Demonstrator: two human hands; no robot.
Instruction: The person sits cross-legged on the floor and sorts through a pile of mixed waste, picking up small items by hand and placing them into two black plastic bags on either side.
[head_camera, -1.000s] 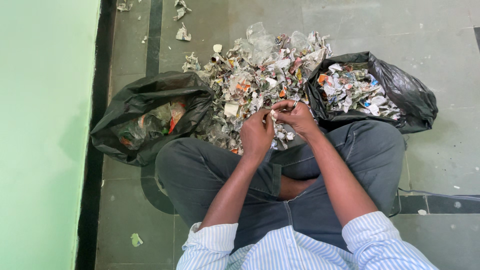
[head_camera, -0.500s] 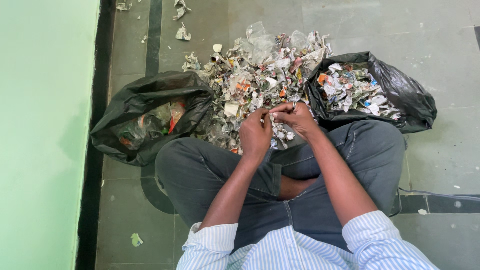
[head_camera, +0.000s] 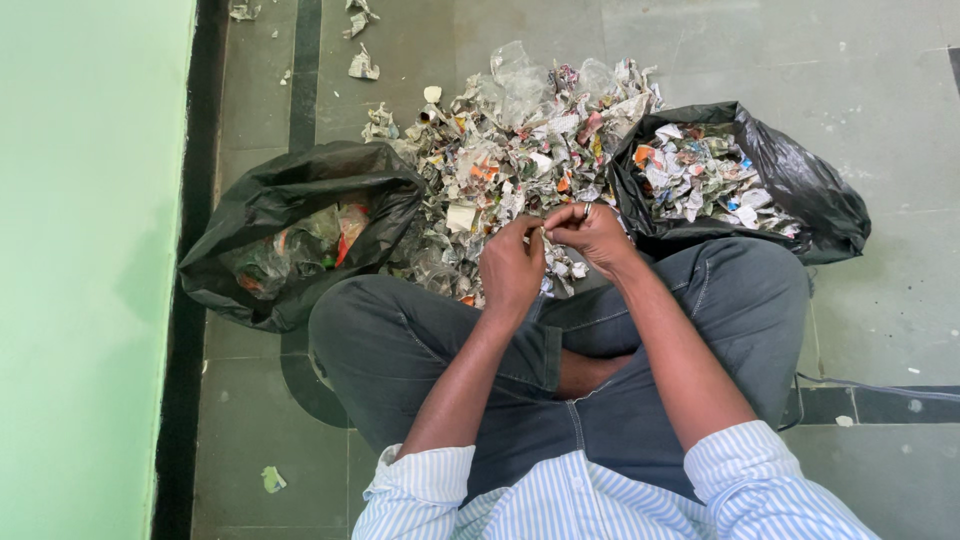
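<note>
1. Left black bag (head_camera: 290, 235) lies open on the floor (head_camera: 900, 300) by the green wall (head_camera: 90, 270); I see clear and orange plastic wrappers in it, maybe a third full. Judging by that, some sorting is done.
2. The paper scrap pile (head_camera: 510, 170) in the middle, ahead of my crossed legs, is still big, so I judge most of the work is left.
3. My left hand (head_camera: 512, 268) is pinched shut on a small paper scrap (head_camera: 545, 233), held above the near edge of the pile.
4. My right hand (head_camera: 597, 235) grips the same scrap from the other side, fingertips meeting the left's; ring on one finger.
5. The scrap is tiny, whitish, crumpled, mostly hidden by my fingers; can't tell if anything is wrapped in it.
6. Right black bag (head_camera: 800, 190) holds crumpled printed paper, heaped near its rim.
7. A few loose scraps (head_camera: 362, 66) lie on the floor beyond the pile, unsorted.
</note>
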